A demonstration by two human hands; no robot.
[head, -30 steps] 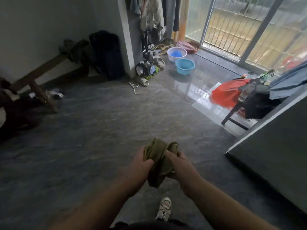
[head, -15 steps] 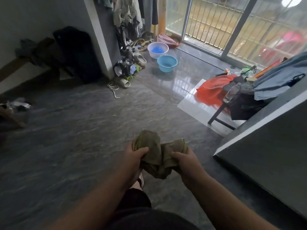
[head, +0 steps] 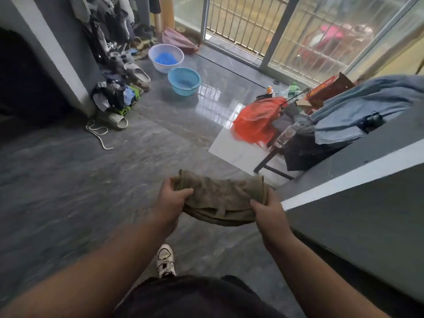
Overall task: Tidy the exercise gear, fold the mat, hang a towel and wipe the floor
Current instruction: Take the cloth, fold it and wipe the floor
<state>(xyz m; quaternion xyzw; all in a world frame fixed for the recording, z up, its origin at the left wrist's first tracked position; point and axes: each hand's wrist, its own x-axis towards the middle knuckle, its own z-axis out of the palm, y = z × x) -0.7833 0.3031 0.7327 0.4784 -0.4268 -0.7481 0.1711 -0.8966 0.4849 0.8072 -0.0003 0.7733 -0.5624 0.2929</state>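
- Two hands hold one olive-brown, crumpled terry cloth (head: 220, 198) stretched between them above the dark grey marbled floor (head: 68, 191); the left hand (head: 171, 200) grips its left end with fingers curled over the top edge and thumb across the front, and the right hand (head: 267, 208) grasps the right end with fingers wrapped round the bunched fabric.
- The cloth sags in the span between the fingertips, its lower fold hanging just below both thumbs, apart from the floor.
- By my judgement the step in hand is opening out the cloth, whether to wipe or to hang it. To do it well, keep both pinches at the corners, draw the hands apart until the slack goes, and shake out the doubled lower layer.
- Well beyond the fingers stand a round blue plastic basin (head: 184, 81) and a white one (head: 165, 57).
- Hard to tell: whether the cloth is damp, and how many layers lie folded under the front face.
- The right fingertips are hidden behind the fabric; the grey ledge (head: 344, 177) beside the right hand runs off frame.
- One white shoe (head: 165, 260) shows below the wrists; the other foot is hidden.
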